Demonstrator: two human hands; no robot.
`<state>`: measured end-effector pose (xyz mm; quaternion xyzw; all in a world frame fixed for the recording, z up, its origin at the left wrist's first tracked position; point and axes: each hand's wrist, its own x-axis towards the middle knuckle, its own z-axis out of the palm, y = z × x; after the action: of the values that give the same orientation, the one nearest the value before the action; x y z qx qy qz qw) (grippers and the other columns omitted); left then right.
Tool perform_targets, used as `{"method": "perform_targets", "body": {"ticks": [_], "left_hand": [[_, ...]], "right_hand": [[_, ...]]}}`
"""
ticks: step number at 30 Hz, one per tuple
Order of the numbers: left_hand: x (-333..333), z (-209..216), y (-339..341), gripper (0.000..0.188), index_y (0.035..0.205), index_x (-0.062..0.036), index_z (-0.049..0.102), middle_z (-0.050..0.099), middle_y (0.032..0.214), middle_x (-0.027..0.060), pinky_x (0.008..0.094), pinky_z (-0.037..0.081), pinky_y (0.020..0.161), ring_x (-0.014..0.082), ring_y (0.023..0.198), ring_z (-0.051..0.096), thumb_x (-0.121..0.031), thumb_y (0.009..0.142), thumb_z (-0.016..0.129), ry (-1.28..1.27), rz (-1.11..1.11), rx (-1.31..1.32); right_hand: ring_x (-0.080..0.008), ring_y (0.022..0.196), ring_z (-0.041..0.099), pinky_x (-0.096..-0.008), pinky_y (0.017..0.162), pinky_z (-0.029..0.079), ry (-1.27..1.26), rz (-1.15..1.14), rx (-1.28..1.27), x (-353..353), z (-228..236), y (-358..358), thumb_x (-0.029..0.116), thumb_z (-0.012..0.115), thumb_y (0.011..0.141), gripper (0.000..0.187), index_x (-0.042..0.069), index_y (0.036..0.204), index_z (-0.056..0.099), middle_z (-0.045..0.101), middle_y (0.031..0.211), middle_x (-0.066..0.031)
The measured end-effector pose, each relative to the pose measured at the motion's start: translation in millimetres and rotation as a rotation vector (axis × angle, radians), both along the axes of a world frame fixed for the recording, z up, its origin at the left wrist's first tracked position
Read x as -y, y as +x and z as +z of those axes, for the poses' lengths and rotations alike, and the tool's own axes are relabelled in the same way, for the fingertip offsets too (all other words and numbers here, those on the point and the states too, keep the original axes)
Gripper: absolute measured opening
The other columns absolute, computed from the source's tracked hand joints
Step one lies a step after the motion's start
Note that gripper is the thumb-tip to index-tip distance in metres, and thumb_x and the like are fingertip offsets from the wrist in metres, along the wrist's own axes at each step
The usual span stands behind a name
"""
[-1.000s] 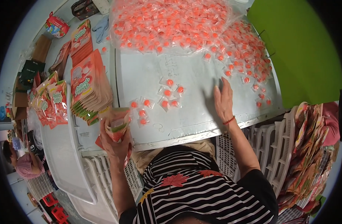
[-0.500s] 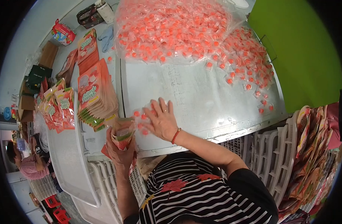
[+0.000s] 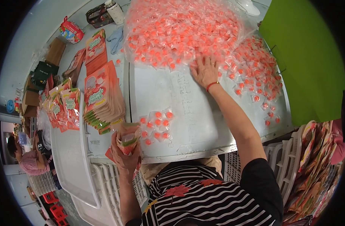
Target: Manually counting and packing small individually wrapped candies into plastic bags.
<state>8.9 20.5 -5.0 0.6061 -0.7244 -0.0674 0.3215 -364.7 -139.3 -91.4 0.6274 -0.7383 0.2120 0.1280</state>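
Lying just beyond the right hand [image 3: 205,74] are wrapped candies [image 3: 180,34].

Black-striped white top [image 3: 214,199], red leaf prints [image 3: 177,190], black sleeves [image 3: 262,184], red bracelet [image 3: 212,86]

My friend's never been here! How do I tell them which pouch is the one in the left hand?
Find the big pale table and follow its near edge toward the left. There, the left hand holds one reddish pouch, close to the near end of a stack of pouches. It's the one whose mouth gapes open, while the stacked ones lie flat.
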Motion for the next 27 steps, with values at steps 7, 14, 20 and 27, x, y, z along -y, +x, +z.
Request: {"method": "perform_targets", "body": {"ticks": [7, 14, 20, 27], "left_hand": [[8.4, 1.2, -11.8, 0.08, 0.132, -0.0048, 0.041, 0.056, 0.119, 0.0156, 0.0433, 0.041, 0.093, 0.0359, 0.107, 0.054, -0.016, 0.065, 0.082, 0.058, -0.042, -0.056], [1.2, -8.8, -0.3, 0.082, 0.133, -0.0038, 0.04, 0.055, 0.12, 0.0158, 0.043, 0.042, 0.092, 0.0363, 0.107, 0.054, -0.016, 0.064, 0.082, 0.049, -0.037, -0.074], [-1.5, -11.4, 4.2, 0.084, 0.134, -0.0032, 0.039, 0.054, 0.121, 0.0163, 0.0426, 0.042, 0.093, 0.0366, 0.107, 0.053, -0.015, 0.063, 0.082, 0.039, -0.034, -0.068], [0.3, -8.5, 0.3, 0.083, 0.133, -0.0029, 0.039, 0.055, 0.12, 0.0166, 0.0424, 0.043, 0.092, 0.0368, 0.106, 0.055, -0.016, 0.063, 0.082, 0.066, -0.032, -0.077]], "right_hand": [[-0.0365, 0.119, 0.044, -0.0519, 0.1, 0.032, -0.086, 0.219, 0.022, -58.7, -0.5, 20.1, 0.038, 0.062, 0.084, 0.048, 0.008, 0.121, 0.054, 0.049, 0.126, -0.0192], [-0.0348, 0.119, 0.046, -0.0446, 0.101, 0.036, 0.003, 0.397, 0.184, -80.8, 1.9, -28.4, 0.011, 0.063, 0.081, 0.042, 0.002, 0.121, 0.052, 0.052, 0.125, -0.0153], [-0.0361, 0.117, 0.047, -0.0413, 0.101, 0.038, 0.009, 0.565, 0.259, -105.7, 12.1, -14.3, -0.001, 0.059, 0.074, 0.047, 0.002, 0.12, 0.049, 0.052, 0.122, -0.0163], [-0.0298, 0.125, 0.044, -0.039, 0.106, 0.034, 0.277, 0.428, 0.993, -128.5, 26.4, -21.4, 0.008, 0.046, 0.084, 0.051, 0.004, 0.134, 0.038, 0.044, 0.136, -0.0137]]}}
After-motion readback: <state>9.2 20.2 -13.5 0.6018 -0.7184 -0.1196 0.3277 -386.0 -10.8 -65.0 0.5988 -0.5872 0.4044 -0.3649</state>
